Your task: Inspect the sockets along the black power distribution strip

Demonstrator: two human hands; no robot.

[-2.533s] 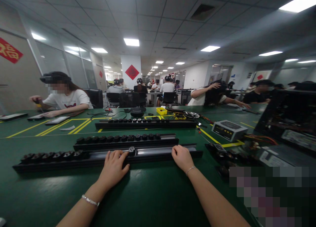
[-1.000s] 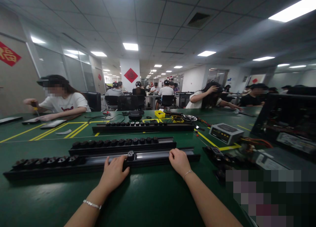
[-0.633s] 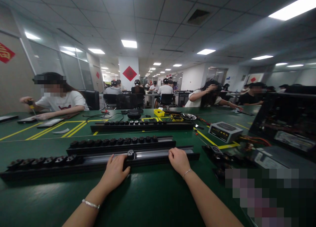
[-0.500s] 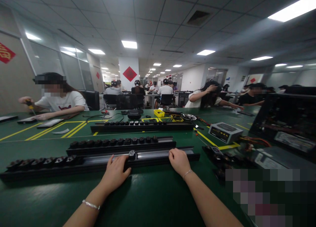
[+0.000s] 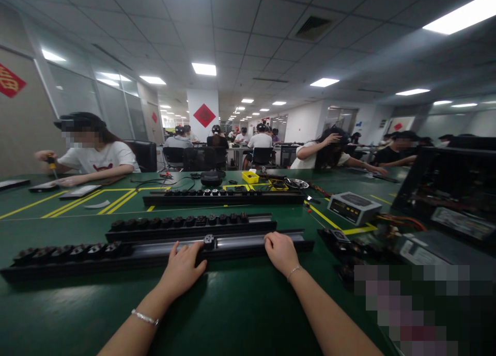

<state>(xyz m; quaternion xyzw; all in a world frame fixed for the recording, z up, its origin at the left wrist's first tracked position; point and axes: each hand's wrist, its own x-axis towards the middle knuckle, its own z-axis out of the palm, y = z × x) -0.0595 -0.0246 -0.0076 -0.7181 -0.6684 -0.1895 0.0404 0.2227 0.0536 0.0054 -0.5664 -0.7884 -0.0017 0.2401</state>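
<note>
A long black power track (image 5: pixel 240 245) with a shiny metal channel lies nearest me. One round socket module (image 5: pixel 210 241) sits in its channel, and several similar black socket modules (image 5: pixel 79 251) stand in a row at its left end. My left hand (image 5: pixel 183 267) lies across the track with fingers stretched and thumb apart, its index fingertip against or close beside the single socket. Farther right, my right hand (image 5: pixel 281 252) is closed over the track, its fingertips hidden on the far side. Just behind is a second track (image 5: pixel 194 233) carrying several sockets.
A third track (image 5: pixel 232 199) lies farther back on the green table (image 5: pixel 225 314). On the right are a grey power supply (image 5: pixel 354 207) and an open computer case (image 5: pixel 437 201). A yellow tray (image 5: pixel 250 177) stands at the back. A co-worker on the left holds a screwdriver (image 5: pixel 51 164).
The view has shifted very slightly. Both hands and the single socket stay nearly in place on the track.
</note>
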